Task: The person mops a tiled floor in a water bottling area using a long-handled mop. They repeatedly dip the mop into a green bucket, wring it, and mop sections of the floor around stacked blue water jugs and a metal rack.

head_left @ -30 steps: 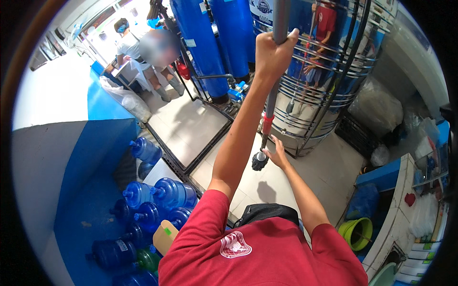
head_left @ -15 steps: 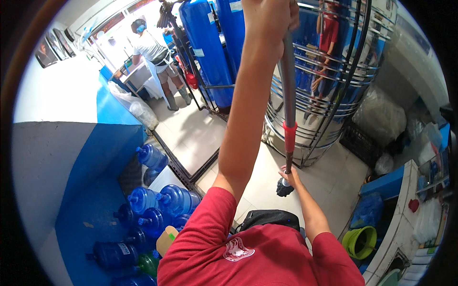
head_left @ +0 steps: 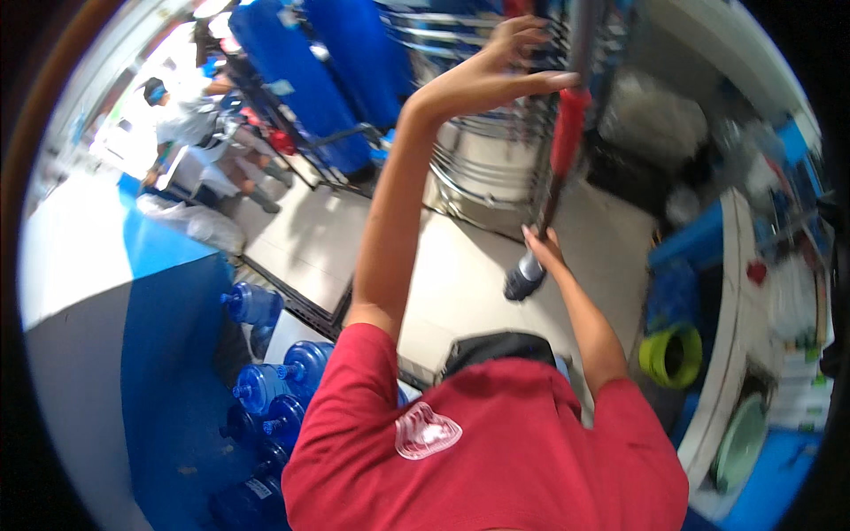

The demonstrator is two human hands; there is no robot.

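Observation:
A long grey pole with a red sleeve (head_left: pixel 567 133) runs from the top of the view down to a dark grey end cap (head_left: pixel 524 279). My left hand (head_left: pixel 496 66) is raised high, fingers spread, fingertips resting against the pole just above the red sleeve. My right hand (head_left: pixel 542 248) grips the pole's lower end just above the cap. My red shirt (head_left: pixel 496 442) fills the bottom of the view. Behind the pole stands a ribbed steel tank (head_left: pixel 482 168).
Tall blue cylinders (head_left: pixel 292 80) stand on a dark frame at the back. Several blue water jugs (head_left: pixel 266 380) lie along the blue and white wall at left. Another person (head_left: pixel 204 133) works far back left. A green ring (head_left: pixel 670 354) and a white counter (head_left: pixel 730 301) are at right.
My left hand has loosened from a closed grip on the pole to spread fingers. The pole has tilted and its red sleeve sits higher in view. My right hand stays on the lower end.

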